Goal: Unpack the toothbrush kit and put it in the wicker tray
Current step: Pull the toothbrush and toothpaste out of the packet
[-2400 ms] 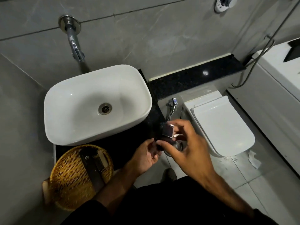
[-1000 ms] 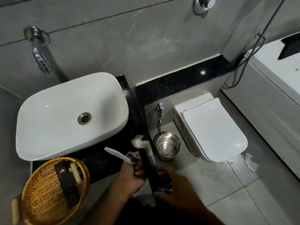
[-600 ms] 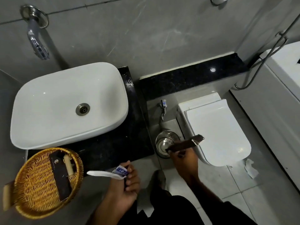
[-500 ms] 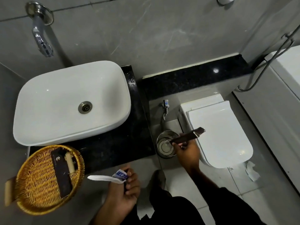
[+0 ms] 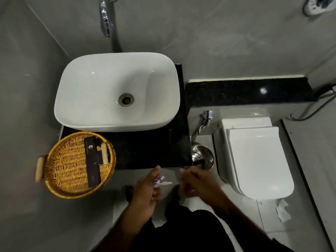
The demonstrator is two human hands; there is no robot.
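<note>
My left hand (image 5: pixel 145 191) is closed around a white toothbrush and a small toothpaste tube (image 5: pixel 161 180), whose ends poke out to the right of my fingers. It hovers just in front of the black counter's edge. My right hand (image 5: pixel 197 180) is close beside it on the right, blurred, with nothing visible in it. The round wicker tray (image 5: pixel 54 180) sits at the counter's left end, to the left of both hands. It holds a long dark box (image 5: pixel 91 162) and a small cream roll (image 5: pixel 104 154).
A white basin (image 5: pixel 101 91) fills the black counter (image 5: pixel 151 150) under a wall tap (image 5: pixel 106 24). A steel bin (image 5: pixel 205 155) with a dark strip across it stands on the floor by the white toilet (image 5: pixel 254 160). Crumpled tissue (image 5: pixel 281 211) lies on the tiles.
My right hand held the dark empty box over the steel bin; now that hand is back beside my left with nothing in it. My left hand kept the toothbrush and tube.
</note>
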